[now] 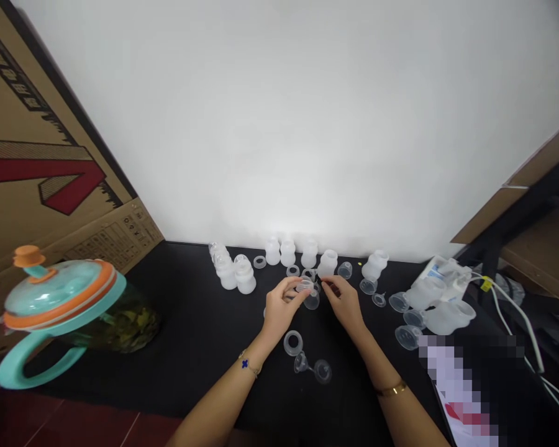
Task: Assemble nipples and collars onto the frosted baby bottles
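Note:
Both my hands meet over the middle of a black table (200,335). My left hand (282,307) is closed in a pinch on a small clear plastic part (306,287). My right hand (343,301) pinches toward the same spot, its fingertips nearly touching the left ones; what it holds is too small to name. A clear cup-shaped piece (312,300) lies just below the fingertips. Nearer to me on the table lie a clear ring (293,343) and a funnel-shaped piece (313,368).
Several translucent white bottles (286,251) stand along the white wall, with loose rings and clear caps (368,285) around them. A teal-and-orange lidded jug (69,310) sits at left before a cardboard box (32,155). White devices with cables (447,295) lie at right.

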The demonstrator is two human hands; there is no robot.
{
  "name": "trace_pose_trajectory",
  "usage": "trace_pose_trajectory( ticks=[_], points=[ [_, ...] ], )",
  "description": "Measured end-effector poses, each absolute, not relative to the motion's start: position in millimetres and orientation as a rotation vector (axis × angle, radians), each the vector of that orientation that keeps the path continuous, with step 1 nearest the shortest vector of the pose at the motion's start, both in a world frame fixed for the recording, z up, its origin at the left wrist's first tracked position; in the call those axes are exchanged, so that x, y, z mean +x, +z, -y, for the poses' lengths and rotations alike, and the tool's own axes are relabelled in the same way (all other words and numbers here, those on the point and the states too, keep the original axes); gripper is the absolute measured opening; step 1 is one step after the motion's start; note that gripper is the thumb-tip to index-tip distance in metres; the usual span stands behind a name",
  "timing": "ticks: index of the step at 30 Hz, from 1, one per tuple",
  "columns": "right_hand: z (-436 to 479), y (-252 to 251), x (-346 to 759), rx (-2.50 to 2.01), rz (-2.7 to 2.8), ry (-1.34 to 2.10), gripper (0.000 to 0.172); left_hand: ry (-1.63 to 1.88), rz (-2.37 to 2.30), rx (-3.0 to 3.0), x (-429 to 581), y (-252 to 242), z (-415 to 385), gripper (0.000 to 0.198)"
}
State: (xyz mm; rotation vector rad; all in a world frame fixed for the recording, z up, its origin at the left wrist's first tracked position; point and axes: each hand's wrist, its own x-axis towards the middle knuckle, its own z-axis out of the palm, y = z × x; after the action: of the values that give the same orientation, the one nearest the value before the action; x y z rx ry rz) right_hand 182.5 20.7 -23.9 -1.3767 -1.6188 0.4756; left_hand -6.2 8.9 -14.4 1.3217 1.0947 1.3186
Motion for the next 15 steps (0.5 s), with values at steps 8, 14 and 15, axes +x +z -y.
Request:
trace_pose_trajectory(
  ticks=[8,14,15],
  points=[
    [-38.4,-48.4,188.6,-1.447,1.700,0.505,0.029,1.304,-1.004,1.208,-8.2,-11.3,-11.8,0.044],
    [-44.2,-55.7,185.2,-1.446,1.698,0.491,0.028,1.315,-0.942,1.231,-6.0,-15.9,-16.3,0.045],
    [-44.8,-56.2,184.8,-1.434,1.682,0.488,0.027,1.321,-0.932,1.235,-6.0,-16.9,-17.8,0.045]
  ],
)
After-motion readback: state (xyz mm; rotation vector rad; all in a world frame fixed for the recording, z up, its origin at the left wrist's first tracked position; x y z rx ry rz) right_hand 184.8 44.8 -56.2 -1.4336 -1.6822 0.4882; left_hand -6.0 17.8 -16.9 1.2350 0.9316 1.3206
